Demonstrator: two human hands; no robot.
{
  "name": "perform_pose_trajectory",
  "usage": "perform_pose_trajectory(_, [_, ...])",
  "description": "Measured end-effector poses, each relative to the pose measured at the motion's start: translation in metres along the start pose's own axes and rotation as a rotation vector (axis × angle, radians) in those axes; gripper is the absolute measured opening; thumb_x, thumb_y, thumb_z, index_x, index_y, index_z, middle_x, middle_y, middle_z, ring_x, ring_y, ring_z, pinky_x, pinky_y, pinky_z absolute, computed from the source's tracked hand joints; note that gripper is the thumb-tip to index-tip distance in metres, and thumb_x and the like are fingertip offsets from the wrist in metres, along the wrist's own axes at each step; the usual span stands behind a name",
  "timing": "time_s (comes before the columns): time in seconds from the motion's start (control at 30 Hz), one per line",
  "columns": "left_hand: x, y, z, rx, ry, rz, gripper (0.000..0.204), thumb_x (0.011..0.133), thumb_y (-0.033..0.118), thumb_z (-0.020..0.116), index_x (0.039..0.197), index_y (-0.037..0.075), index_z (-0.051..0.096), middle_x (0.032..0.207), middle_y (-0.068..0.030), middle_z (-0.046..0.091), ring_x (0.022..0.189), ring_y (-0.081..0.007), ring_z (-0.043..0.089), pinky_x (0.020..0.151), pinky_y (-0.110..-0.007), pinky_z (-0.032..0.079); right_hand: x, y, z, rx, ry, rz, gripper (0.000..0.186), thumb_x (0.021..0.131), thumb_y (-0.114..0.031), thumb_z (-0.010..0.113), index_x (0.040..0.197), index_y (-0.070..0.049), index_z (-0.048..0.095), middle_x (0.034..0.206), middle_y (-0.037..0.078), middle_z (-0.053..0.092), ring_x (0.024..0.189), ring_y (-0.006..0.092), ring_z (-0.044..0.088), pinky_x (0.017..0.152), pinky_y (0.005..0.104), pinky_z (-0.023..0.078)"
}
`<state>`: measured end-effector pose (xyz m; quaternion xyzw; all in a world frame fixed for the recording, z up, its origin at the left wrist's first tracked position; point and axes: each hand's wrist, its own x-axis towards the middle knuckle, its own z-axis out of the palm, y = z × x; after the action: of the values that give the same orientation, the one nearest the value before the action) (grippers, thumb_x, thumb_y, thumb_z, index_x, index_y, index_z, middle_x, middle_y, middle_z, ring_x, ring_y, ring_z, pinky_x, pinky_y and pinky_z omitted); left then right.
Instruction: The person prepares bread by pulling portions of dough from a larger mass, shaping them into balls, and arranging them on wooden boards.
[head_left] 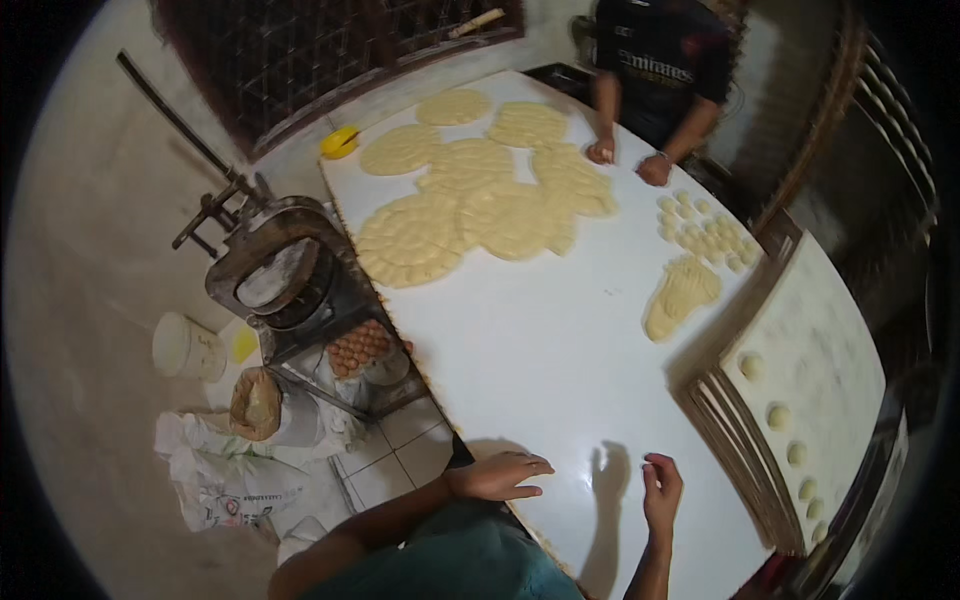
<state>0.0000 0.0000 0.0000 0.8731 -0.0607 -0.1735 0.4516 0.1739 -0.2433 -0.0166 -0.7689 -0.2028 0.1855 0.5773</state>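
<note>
Head view: at the near edge of a long white desk (pixel 540 350), the person's left hand (pixel 497 476) lies palm down on the corner, fingers spread and released, holding nothing, seemingly as a prop for the body; the right hand (pixel 660 490) stands upright just beside it, fingers loosely curled, thumb and forefinger nearly meeting; whether they pinch a scrap of dough cannot be told; the desk beneath both is bare, the scored dough sheets (pixel 480 200) lying well apart at the far end, overlapped to fit; a smaller sheet (pixel 680 295) sits near the right edge below a cluster of small dough balls (pixel 705 235), within reach of a second person whose hands (pixel 625 160) rest on the far rim; stacked boards (pixel 800 390) at right carry spaced dough balls; left of the desk stand a dough press (pixel 275 270), a tray of eggs (pixel 360 347), a white bucket (pixel 185 347) and sacks (pixel 230 470) on the floor.
</note>
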Motion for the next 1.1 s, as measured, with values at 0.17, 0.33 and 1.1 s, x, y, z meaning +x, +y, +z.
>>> perform_pose_trajectory(0.17, [-0.092,-0.108,-0.061,-0.119,0.486,-0.178,0.044,0.093,0.030,0.053,0.126,0.001,0.049,0.128,-0.0177,0.050,0.117,-0.0327,0.049,0.096,-0.040,0.040,0.111,-0.058,0.195,0.223,-0.299,0.279,0.031,0.090,-0.011,0.057,0.117,0.002,0.052,0.109,0.010,0.059,0.087,0.0171,0.061,0.077,0.0303,0.050])
perform_pose_trajectory(0.33, [-0.222,-0.169,-0.130,-0.285,0.982,-0.397,0.036,0.086,0.019,0.061,0.115,0.000,0.055,0.115,-0.0189,0.058,0.106,-0.0344,0.056,0.092,-0.039,0.043,0.253,-0.074,0.371,0.292,-0.154,0.437,0.050,0.086,-0.014,0.061,0.132,-0.011,0.041,0.124,0.011,0.046,0.097,0.0195,0.054,0.075,0.0335,0.050])
perform_pose_trajectory(1.1, [-0.186,-0.227,-0.144,-0.655,0.860,-0.363,0.033,0.088,0.019,0.061,0.116,0.001,0.055,0.111,-0.0132,0.059,0.104,-0.0248,0.057,0.090,-0.036,0.044,0.284,0.007,0.350,0.496,0.322,0.412,0.027,0.077,0.000,0.065,0.095,-0.009,0.046,0.091,0.005,0.055,0.076,0.0172,0.057,0.058,0.0293,0.049])
